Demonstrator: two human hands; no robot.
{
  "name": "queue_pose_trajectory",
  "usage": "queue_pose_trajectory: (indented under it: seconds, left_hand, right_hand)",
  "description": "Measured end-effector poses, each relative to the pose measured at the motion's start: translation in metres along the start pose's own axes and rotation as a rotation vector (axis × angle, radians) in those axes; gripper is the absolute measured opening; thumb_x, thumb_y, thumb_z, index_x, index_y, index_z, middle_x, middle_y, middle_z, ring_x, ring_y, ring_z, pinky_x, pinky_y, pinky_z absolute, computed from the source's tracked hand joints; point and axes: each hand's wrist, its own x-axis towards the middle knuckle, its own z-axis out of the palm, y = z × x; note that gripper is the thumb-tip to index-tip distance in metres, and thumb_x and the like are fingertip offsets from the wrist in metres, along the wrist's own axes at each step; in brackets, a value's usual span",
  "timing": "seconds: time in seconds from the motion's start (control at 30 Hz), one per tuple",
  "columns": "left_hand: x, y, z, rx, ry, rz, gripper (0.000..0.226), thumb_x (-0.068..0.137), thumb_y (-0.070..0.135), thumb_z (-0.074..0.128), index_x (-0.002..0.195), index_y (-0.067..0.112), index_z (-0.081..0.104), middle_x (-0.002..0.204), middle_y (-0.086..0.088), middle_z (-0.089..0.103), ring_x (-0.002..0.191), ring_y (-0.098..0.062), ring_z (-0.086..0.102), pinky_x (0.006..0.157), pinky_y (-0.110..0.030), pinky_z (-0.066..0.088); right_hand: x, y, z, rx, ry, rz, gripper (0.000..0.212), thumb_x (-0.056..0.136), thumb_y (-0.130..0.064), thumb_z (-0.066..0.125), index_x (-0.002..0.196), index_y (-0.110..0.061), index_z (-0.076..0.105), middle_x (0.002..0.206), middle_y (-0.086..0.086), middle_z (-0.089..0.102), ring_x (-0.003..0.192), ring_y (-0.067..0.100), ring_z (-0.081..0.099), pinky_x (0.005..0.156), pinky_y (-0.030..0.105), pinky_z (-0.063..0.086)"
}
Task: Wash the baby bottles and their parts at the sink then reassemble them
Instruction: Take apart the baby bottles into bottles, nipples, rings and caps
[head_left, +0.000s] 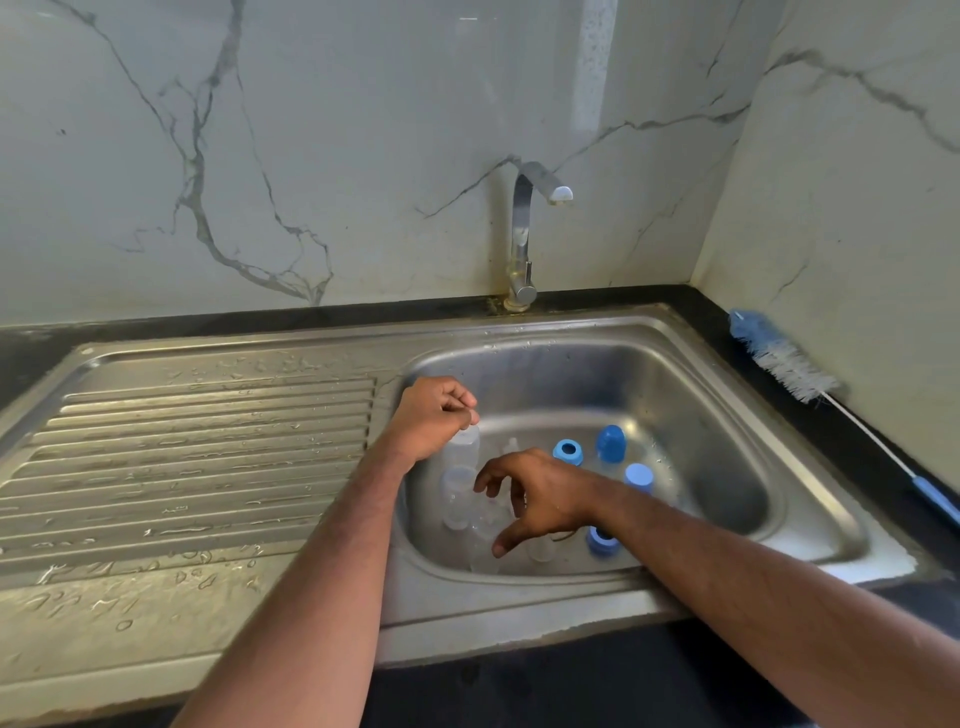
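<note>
Several clear baby bottles stand or lie at the left of the steel sink basin (727, 441). My left hand (436, 415) is closed around the top of one upright clear bottle (463, 447). My right hand (535, 499) hovers over the other clear bottles (457, 499) with fingers spread and nothing in it. Blue parts lie on the basin floor: a screw ring (568, 451), a domed cap (610, 443), a paler cap (639, 477) and another ring (601, 541) partly hidden under my right forearm. A clear teat (511, 447) stands behind my right hand.
A chrome tap (524, 234) rises behind the basin, with no water running. A wet ribbed drainboard (197, 457) stretches to the left. A blue-and-white bottle brush (789, 364) lies on the dark counter at the right, against the marble wall.
</note>
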Motion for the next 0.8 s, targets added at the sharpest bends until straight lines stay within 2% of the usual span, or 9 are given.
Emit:
queue_pose_trajectory:
  seconds: [0.2, 0.37, 0.5, 0.6, 0.7, 0.8]
  left_hand:
    - [0.0, 0.0, 0.0, -0.001, -0.001, 0.011, 0.014, 0.082, 0.002, 0.075, 0.092, 0.012, 0.072, 0.079, -0.004, 0.077, 0.08, -0.013, 0.075, 0.076, -0.022, 0.056]
    - [0.001, 0.001, 0.002, 0.018, 0.036, 0.022, 0.017, 0.083, -0.001, 0.072, 0.085, 0.016, 0.071, 0.076, -0.002, 0.076, 0.077, -0.012, 0.074, 0.072, -0.021, 0.055]
    - [0.007, -0.004, 0.004, 0.053, 0.158, -0.021, 0.029, 0.085, -0.007, 0.064, 0.075, 0.021, 0.066, 0.074, -0.002, 0.073, 0.076, -0.017, 0.072, 0.072, -0.027, 0.055]
    - [0.011, -0.005, 0.004, 0.082, 0.216, -0.043, 0.026, 0.087, -0.008, 0.057, 0.081, 0.015, 0.067, 0.079, -0.005, 0.073, 0.076, -0.014, 0.07, 0.067, -0.019, 0.049]
    - [0.014, -0.005, 0.004, 0.089, 0.251, -0.044, 0.027, 0.089, -0.01, 0.051, 0.089, 0.012, 0.067, 0.083, -0.007, 0.074, 0.08, -0.014, 0.069, 0.073, -0.021, 0.053]
    - [0.016, -0.005, 0.007, 0.089, 0.285, -0.035, 0.028, 0.09, -0.01, 0.05, 0.093, 0.013, 0.065, 0.088, -0.006, 0.073, 0.084, -0.013, 0.068, 0.07, -0.011, 0.045]
  right_hand:
    - [-0.002, 0.003, -0.004, 0.068, 0.122, 0.004, 0.065, 0.069, -0.058, 0.085, 0.122, -0.03, 0.062, 0.116, -0.015, 0.061, 0.084, 0.007, 0.067, 0.079, 0.029, 0.059]
    - [0.003, 0.009, -0.01, 0.118, 0.288, 0.004, 0.043, 0.081, -0.051, 0.079, 0.113, -0.025, 0.066, 0.11, -0.011, 0.065, 0.082, 0.004, 0.065, 0.073, 0.018, 0.053]
    - [0.019, 0.014, -0.022, 0.114, 0.419, 0.057, 0.029, 0.089, -0.033, 0.076, 0.114, -0.023, 0.066, 0.11, -0.009, 0.064, 0.083, 0.006, 0.063, 0.077, 0.029, 0.058]
    - [0.035, 0.018, -0.025, 0.103, 0.455, 0.099, 0.033, 0.089, -0.026, 0.075, 0.119, -0.02, 0.066, 0.114, -0.006, 0.064, 0.088, 0.009, 0.062, 0.086, 0.038, 0.058]
    - [0.054, 0.018, -0.024, 0.071, 0.422, 0.104, 0.048, 0.088, -0.026, 0.076, 0.132, -0.02, 0.059, 0.127, -0.001, 0.062, 0.1, 0.01, 0.056, 0.095, 0.036, 0.053]
    - [0.074, 0.018, -0.019, 0.025, 0.325, 0.096, 0.07, 0.086, -0.024, 0.078, 0.148, -0.023, 0.045, 0.149, 0.0, 0.049, 0.126, 0.019, 0.053, 0.102, 0.034, 0.047]
